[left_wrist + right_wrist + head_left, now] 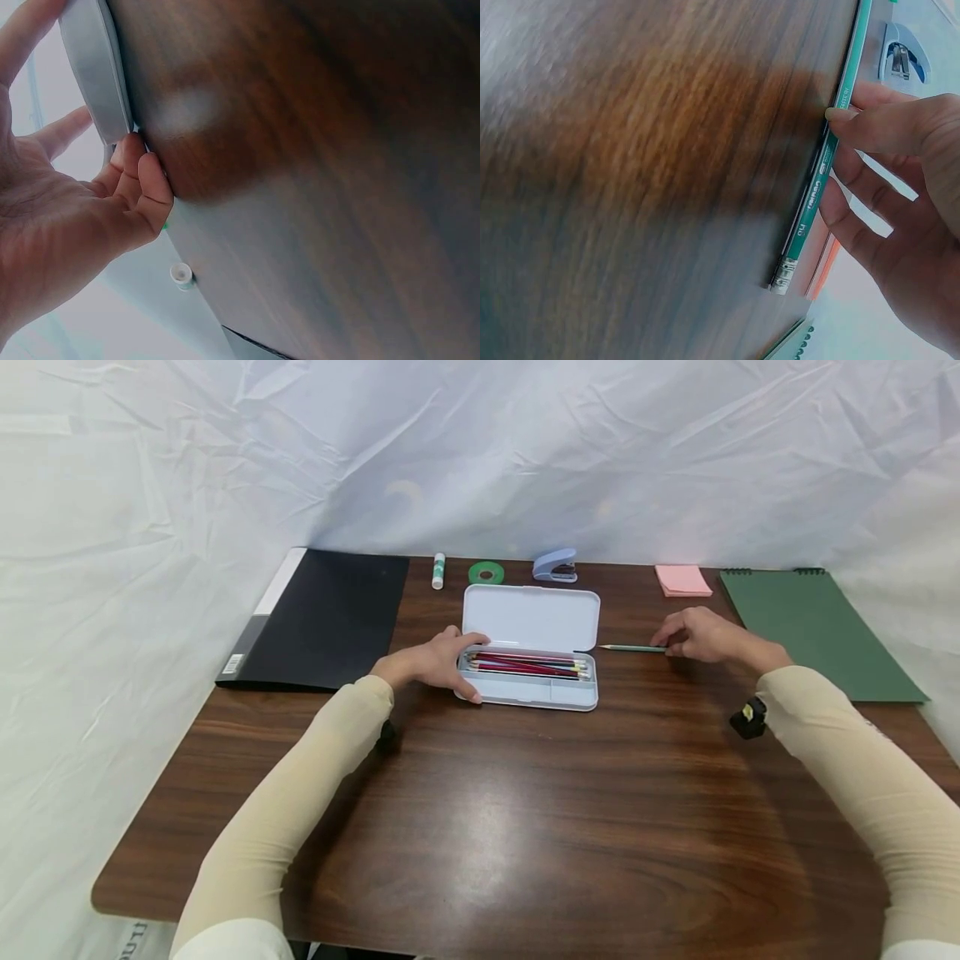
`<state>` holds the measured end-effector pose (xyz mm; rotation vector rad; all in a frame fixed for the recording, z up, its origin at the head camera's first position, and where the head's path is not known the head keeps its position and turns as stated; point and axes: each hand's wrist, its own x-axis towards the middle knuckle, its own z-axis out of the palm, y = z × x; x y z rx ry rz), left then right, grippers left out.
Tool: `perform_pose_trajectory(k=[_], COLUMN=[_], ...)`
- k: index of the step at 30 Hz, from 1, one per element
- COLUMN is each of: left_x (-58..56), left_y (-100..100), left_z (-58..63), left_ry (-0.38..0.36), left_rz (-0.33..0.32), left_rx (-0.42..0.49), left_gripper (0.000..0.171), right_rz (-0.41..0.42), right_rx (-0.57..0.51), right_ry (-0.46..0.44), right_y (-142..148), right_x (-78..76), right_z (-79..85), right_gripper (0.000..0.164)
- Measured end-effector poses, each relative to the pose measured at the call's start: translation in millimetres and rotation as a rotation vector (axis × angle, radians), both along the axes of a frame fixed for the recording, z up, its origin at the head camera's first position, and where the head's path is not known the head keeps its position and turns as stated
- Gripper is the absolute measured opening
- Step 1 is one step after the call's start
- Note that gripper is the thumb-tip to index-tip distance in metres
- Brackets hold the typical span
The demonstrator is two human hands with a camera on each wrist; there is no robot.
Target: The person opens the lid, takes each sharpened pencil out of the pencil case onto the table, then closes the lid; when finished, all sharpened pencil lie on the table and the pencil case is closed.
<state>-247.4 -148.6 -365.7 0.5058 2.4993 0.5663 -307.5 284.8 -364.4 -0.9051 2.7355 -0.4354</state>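
Green pencil (810,195): in the right grip, gripped partway along its shaft; its sharpened tip points left of the fingers, just beside the pencil case, and its metal-banded end sticks out past them on the other side. Whether it touches the tabletop is hard to tell.
Right hand (697,633): pinching the green pencil between thumb and fingers.
Pencil case (513,693): left of the right grip, lying with its lid (531,618) raised open on the far side; its left end is in the left grip.
Left hand (442,662): grasping the pencil case by that end, thumb at the near edge.
Pencils (525,668): right of the left grip, bundled lengthwise in the case's rear compartment, mostly dark red.
Sticky notes (683,581): pink, beyond the right grip.
Spiral sketch pad (825,643): green, to its right.
Stapler (553,565): light blue, beyond and left of the right grip.
Tape roll (477,573): green, beyond the left grip.
Glue stick (438,572): also beyond the left grip.
Folder (330,618): black, left of the left grip.
Tabletop (525,860): dark wood grain, under both grips.
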Motion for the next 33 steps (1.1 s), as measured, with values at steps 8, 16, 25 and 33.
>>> perform_pose_trajectory(k=[8, 16, 25, 33], left_x=[0.7, -1.5, -0.9, -2.2], left_y=[-2.0, -1.2, -1.8, -2.9], left_z=[1.6, 0.5, 0.5, -2.2], left_ry=[0.004, -0.001, -0.007, -0.003], left_rz=[0.001, -0.001, 0.01, 0.019], left_rx=[0.001, 0.005, 0.005, 0.012], left_gripper=[0.097, 0.097, 0.097, 0.097], right_rz=[-0.038, -0.072, -0.079, 0.088], right_rx=[-0.011, -0.095, -0.234, -0.304], right_ry=[-0.015, -0.021, 0.039, -0.059], right_y=[-2.5, -11.5, -62.3, -119.7], right_x=[1.5, 4.6, 20.2, 26.0], right_z=[4.1, 26.6, 51.3, 38.2], right_gripper=[0.023, 0.028, 0.044, 0.051])
